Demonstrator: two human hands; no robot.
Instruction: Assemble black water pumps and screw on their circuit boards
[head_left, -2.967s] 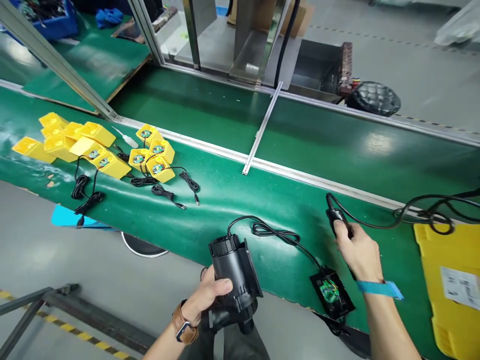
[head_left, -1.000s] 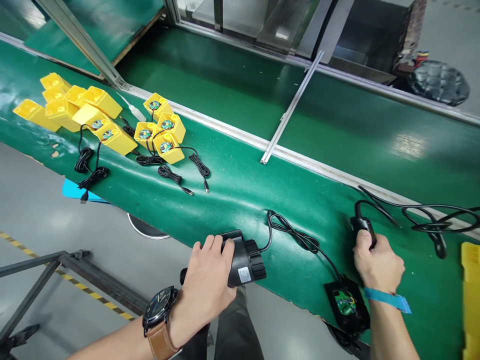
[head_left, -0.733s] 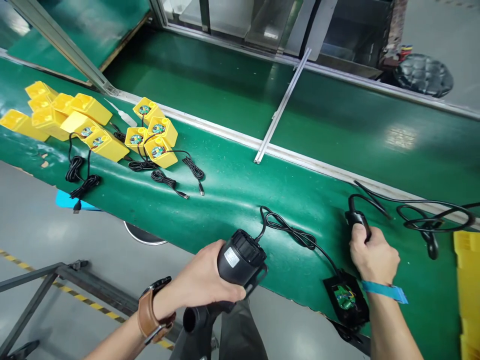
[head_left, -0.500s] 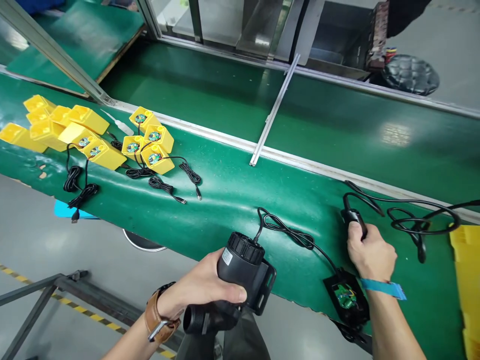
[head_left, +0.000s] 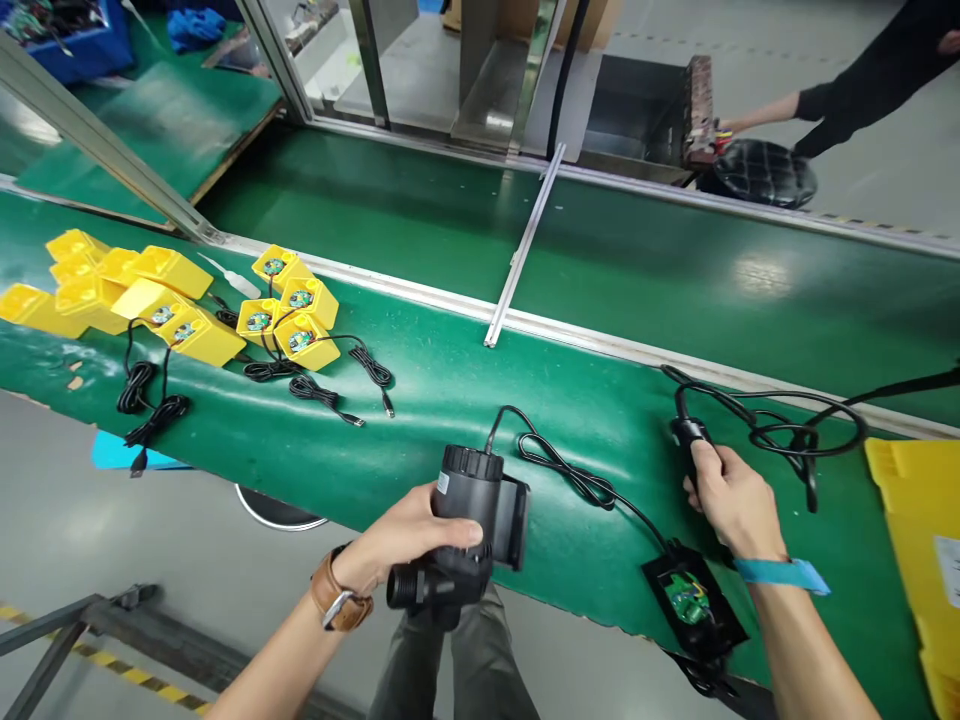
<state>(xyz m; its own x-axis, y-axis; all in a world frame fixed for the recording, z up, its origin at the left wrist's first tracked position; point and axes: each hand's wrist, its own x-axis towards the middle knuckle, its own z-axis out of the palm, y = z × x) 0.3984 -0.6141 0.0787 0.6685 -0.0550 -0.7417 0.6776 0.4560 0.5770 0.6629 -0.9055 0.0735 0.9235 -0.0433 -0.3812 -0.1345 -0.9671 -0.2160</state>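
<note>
My left hand [head_left: 431, 530] is closed around a black water pump [head_left: 472, 490], with a ribbed cap on top and a threaded outlet at lower left. It is held above the bench's front edge. A bundled black cable [head_left: 570, 475] runs from the pump's top to an open black box [head_left: 694, 600] with a green circuit board inside. Beyond that box, my right hand [head_left: 735, 500] grips a black corded tool [head_left: 690, 440], which looks like an electric screwdriver. Its cord leaves the upper end; the hand hides the lower part.
Several yellow housings [head_left: 307, 340] with circuit boards and coiled cables lie left on the green bench [head_left: 420, 390], near a white dropper [head_left: 236, 280]. A metal bar [head_left: 525, 250] crosses the sunken strip behind. Yellow bins [head_left: 907, 520] stand right. A co-worker's arm [head_left: 840, 100] reaches toward a black stool [head_left: 757, 175].
The pump is more upright and a little higher in my left hand. My right hand still grips the tool, now tilted slightly differently. The view has shifted, bringing the co-worker's arm in.
</note>
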